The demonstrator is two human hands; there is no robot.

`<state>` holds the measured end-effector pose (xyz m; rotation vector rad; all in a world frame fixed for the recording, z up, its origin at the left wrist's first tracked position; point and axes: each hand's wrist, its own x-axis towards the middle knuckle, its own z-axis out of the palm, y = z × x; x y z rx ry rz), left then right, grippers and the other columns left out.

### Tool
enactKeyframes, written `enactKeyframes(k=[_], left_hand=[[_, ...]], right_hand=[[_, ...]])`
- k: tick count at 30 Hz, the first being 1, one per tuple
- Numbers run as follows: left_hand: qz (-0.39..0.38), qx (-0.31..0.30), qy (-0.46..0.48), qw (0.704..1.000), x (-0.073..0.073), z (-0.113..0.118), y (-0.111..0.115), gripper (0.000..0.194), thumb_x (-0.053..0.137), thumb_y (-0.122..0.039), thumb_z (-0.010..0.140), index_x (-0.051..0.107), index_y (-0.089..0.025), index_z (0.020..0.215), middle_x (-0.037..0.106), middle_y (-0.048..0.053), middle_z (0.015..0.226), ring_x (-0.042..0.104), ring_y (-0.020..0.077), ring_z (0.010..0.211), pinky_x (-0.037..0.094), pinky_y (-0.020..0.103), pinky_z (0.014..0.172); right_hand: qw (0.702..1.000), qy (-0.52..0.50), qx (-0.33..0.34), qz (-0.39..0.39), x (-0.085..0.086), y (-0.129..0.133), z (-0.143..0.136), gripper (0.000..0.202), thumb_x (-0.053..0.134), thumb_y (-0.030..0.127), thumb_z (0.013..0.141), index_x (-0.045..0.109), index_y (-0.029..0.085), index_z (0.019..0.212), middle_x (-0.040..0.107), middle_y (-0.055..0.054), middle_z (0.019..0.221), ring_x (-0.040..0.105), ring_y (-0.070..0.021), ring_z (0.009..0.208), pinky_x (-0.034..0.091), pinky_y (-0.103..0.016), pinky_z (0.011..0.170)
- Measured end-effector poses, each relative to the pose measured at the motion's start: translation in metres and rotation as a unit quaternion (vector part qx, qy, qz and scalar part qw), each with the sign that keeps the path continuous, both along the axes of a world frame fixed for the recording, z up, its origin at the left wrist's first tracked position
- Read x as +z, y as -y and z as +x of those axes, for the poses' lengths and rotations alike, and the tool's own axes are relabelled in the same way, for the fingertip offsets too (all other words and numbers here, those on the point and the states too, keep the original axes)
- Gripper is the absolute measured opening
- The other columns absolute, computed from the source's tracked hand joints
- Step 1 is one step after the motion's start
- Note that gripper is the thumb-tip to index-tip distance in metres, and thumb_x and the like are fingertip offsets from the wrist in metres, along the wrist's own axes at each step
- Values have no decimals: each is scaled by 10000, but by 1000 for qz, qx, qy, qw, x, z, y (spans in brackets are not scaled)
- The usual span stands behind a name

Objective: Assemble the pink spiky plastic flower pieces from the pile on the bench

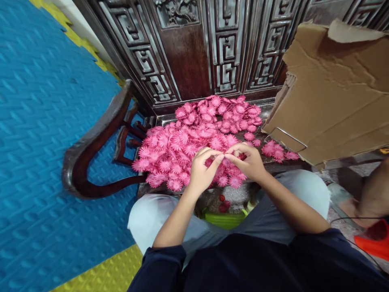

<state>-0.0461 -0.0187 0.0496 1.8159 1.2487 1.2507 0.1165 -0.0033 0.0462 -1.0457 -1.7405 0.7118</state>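
My left hand (204, 167) and my right hand (247, 161) meet fingertip to fingertip above a heap of pink artificial flowers (170, 148). Thumb and forefinger are pinched together on each hand. Whatever lies between the fingertips is too small to make out. The flowers have thin pointed petals around a paler middle and lie piled on a dark wooden seat (270, 166). A second cluster of pink flowers (212, 109) spreads behind, towards the carved backrest. A few more pink flowers (275, 151) rest to the right, beside the cardboard.
A big torn cardboard box (337, 93) stands on the right with a thin metal wire frame (287, 138) at its edge. The seat's curved armrest (91, 138) is on the left. Below, between my knees, is a green container (225, 219). Another person's leg (373, 194) shows at far right.
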Motion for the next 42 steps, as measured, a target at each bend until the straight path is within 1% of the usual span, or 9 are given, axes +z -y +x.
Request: enactKeyframes(k=[5, 8, 11, 14, 18, 23, 30, 36, 42], left_hand=[[-30, 0, 23, 999, 3, -1, 1, 159, 509, -276, 852, 630, -174, 839, 639, 25, 819, 576, 137, 806, 430, 254, 759], [-51, 5, 43, 998, 3, 0, 1, 164, 521, -278, 838, 599, -168, 746, 622, 13, 748, 569, 129, 741, 428, 242, 719], [-63, 8, 58, 996, 2, -1, 0, 171, 530, -291, 833, 588, -168, 729, 620, 9, 738, 567, 126, 732, 427, 239, 714], [-61, 2, 57, 997, 1, -1, 0, 166, 532, -298, 835, 601, -169, 757, 620, 9, 755, 563, 122, 742, 425, 236, 716], [-58, -3, 48, 997, 1, -1, -1, 153, 547, -292, 827, 605, -171, 752, 604, 1, 733, 543, 114, 718, 421, 232, 698], [-42, 0, 36, 998, 1, -1, 1, 95, 607, -258, 784, 631, -185, 840, 603, 2, 784, 549, 117, 753, 437, 245, 729], [-15, 24, 21, 999, 4, -1, 1, 59, 611, -211, 769, 645, -180, 732, 590, 4, 740, 547, 116, 719, 444, 258, 701], [-44, 21, 79, 996, 2, -2, 0, 34, 649, -192, 716, 655, -172, 690, 574, -11, 667, 521, 102, 653, 420, 238, 626], [-99, 12, 154, 983, -2, -2, -1, 69, 684, -242, 692, 675, -174, 686, 578, -8, 663, 522, 104, 653, 414, 242, 634]], right_hand=[[999, -30, -1, -18, -1, 1, -1, 129, 559, 215, 787, 680, 172, 795, 474, 47, 520, 400, -80, 492, 336, -234, 527], [998, -60, 5, -28, -1, 1, -1, 129, 589, 226, 770, 677, 176, 850, 444, 60, 522, 396, -77, 494, 349, -230, 533], [996, -74, 24, -46, -1, 2, -3, 216, 642, 239, 736, 667, 182, 943, 399, 79, 523, 362, -67, 480, 331, -219, 514], [995, -74, 33, -61, -1, 3, -6, 177, 662, 239, 719, 674, 169, 882, 375, 82, 512, 329, -57, 462, 284, -210, 475], [997, -57, 10, -59, -1, 4, -8, 78, 628, 219, 738, 671, 162, 771, 375, 76, 488, 325, -57, 457, 257, -214, 466], [999, -22, -2, -46, -2, 3, -6, 90, 601, 212, 752, 672, 157, 750, 411, 68, 486, 338, -58, 455, 266, -221, 479], [1000, 18, -18, -13, -6, 4, -7, 85, 620, 233, 754, 671, 169, 731, 474, 56, 492, 395, -71, 478, 306, -239, 537], [999, 9, -30, 11, -6, 5, -9, 73, 642, 241, 748, 666, 178, 719, 487, 53, 498, 408, -79, 484, 320, -249, 556], [998, -5, -49, 41, -8, 8, -10, 70, 657, 259, 742, 668, 191, 755, 490, 50, 507, 430, -92, 497, 348, -264, 578]])
